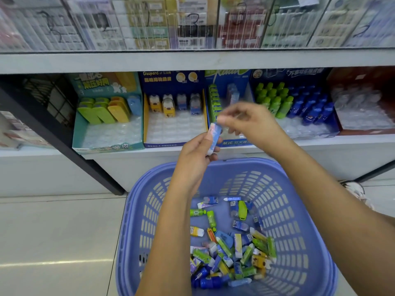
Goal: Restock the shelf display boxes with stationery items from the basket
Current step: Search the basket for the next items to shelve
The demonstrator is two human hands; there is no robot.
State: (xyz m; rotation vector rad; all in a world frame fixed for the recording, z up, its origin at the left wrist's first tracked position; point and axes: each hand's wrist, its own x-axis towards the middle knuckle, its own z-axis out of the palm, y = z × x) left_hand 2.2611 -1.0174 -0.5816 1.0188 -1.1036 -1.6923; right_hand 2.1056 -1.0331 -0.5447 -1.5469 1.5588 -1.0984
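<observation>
head view, single frame.

left hand (pixel 197 153): raised above the far rim of the blue basket (pixel 299 210), fingers curled round the lower part of a pale blue packet (pixel 214 134), which stands nearly upright and tilts slightly right.

right hand (pixel 250 121): just beside and above the left, fingers bent, thumb and forefinger closed on the packet's upper end. this area is blurred, so the exact contact is not sharp. both hands meet at the packet, in front of the shelf edge.

basket: on the floor below the shelf. a loose heap of small stationery items (pixel 230 248), green, blue, yellow and white, lies on its bottom, mostly toward the near side.

shelf, left to right:
- teal display box (pixel 106 133), with green, yellow and blue pieces at the back and a bare clear tray in front.
- dark blue display box (pixel 175 82), with a back row of yellow and blue animal-shaped pieces.
- bright blue display box (pixel 228 82), directly behind the hands, with a green stack at its left side.
- box of green and blue bottles (pixel 295 103), partly filled.
- red box (pixel 363 82), contents blurred.
</observation>
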